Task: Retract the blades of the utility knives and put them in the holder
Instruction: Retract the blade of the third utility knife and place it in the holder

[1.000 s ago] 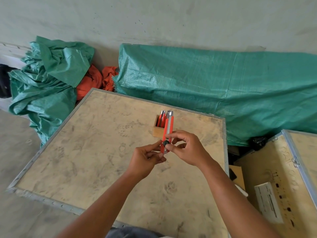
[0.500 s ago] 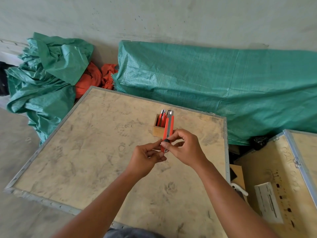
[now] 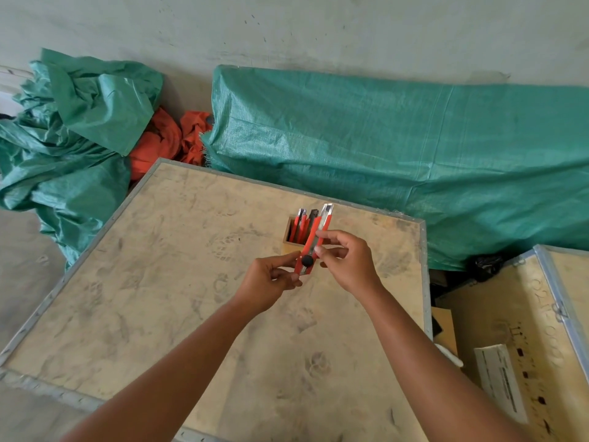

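I hold a red utility knife (image 3: 314, 242) above the crate lid, its metal tip pointing away from me toward the holder. My left hand (image 3: 271, 282) pinches its near end by the black knob. My right hand (image 3: 349, 263) grips the body from the right, thumb and forefinger on its middle. Whether a blade sticks out of the tip I cannot tell. Just behind stands a small wooden holder (image 3: 288, 242) with two or three red knives (image 3: 301, 223) upright in it.
The work surface is a plywood crate lid (image 3: 159, 298) with metal edging. A second crate (image 3: 516, 330) with a white label sits at the right. Green tarps (image 3: 398, 154) and orange cloth (image 3: 159, 138) lie against the wall behind.
My right hand's fingers have slid up the knife from the black knob to the middle of its body. The left hand keeps the near end. The knife stays in place.
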`<state>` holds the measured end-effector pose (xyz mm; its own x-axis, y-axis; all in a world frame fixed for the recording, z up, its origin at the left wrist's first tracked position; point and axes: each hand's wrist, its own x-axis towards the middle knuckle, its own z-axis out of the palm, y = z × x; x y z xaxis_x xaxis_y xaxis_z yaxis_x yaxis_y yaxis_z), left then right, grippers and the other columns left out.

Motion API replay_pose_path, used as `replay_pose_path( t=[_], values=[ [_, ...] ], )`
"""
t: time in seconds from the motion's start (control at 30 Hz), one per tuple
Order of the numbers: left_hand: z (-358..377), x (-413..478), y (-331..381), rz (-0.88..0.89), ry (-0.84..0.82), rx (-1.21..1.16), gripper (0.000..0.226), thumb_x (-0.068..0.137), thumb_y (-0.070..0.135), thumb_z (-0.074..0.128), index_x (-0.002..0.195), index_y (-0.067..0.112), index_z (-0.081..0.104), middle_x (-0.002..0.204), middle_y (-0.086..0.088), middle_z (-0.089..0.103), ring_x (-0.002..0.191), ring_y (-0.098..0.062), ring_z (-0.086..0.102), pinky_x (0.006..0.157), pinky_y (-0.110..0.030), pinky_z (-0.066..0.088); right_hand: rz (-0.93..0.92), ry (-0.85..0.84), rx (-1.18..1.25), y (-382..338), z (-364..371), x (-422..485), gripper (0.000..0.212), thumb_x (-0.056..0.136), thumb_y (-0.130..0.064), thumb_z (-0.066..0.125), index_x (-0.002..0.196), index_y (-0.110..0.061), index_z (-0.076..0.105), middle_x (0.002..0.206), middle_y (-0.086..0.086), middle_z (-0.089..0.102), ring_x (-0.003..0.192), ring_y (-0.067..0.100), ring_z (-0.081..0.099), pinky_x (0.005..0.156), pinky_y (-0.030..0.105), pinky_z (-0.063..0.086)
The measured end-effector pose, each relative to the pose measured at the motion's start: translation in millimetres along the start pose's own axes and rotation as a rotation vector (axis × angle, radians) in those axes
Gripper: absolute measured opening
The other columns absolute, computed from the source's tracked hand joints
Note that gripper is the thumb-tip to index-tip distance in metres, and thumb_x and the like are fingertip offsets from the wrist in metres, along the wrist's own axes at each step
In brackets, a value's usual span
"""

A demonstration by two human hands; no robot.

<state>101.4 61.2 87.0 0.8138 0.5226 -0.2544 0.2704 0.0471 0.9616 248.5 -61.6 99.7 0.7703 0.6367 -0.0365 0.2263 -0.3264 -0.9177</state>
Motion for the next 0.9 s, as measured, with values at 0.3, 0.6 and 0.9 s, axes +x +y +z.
replay_pose_path(
  t=[0.3,0.6,0.9],
  values=[
    [-7,83,-1,0.053,0.145,0.335,0.06,0.079,0.014,0.08,0.134,0.022,0.058,0.14,0.0,0.058,0.129,-0.018,0.053,0.107,-0.04,0.045,-0.063,0.164,-0.082,16,8,70,0.03,0.088,-0.004,0.076,0.114,-0.02,0.077,0.109,-0.007,0.076,0.079,-0.002,0.073,0.082,0.033,0.065],
    [8,118,-10,-0.029,0.052,0.415,0.054,0.078,0.011,0.079,0.127,0.018,0.057,0.113,0.004,0.065,0.112,-0.02,0.062,0.092,-0.028,0.046,-0.093,0.166,-0.236,55,44,83,0.033,0.086,0.002,0.074,0.115,-0.014,0.078,0.111,0.008,0.078,0.092,0.022,0.075,0.085,0.032,0.062],
    [7,118,-16,-0.019,0.063,0.389,0.058,0.08,0.013,0.078,0.133,0.019,0.054,0.116,0.007,0.066,0.104,-0.008,0.059,0.095,-0.024,0.047,-0.129,0.135,-0.293,67,48,78,0.038,0.084,0.005,0.075,0.119,-0.009,0.076,0.112,0.01,0.078,0.1,0.024,0.072,0.092,0.034,0.059]
  ],
)
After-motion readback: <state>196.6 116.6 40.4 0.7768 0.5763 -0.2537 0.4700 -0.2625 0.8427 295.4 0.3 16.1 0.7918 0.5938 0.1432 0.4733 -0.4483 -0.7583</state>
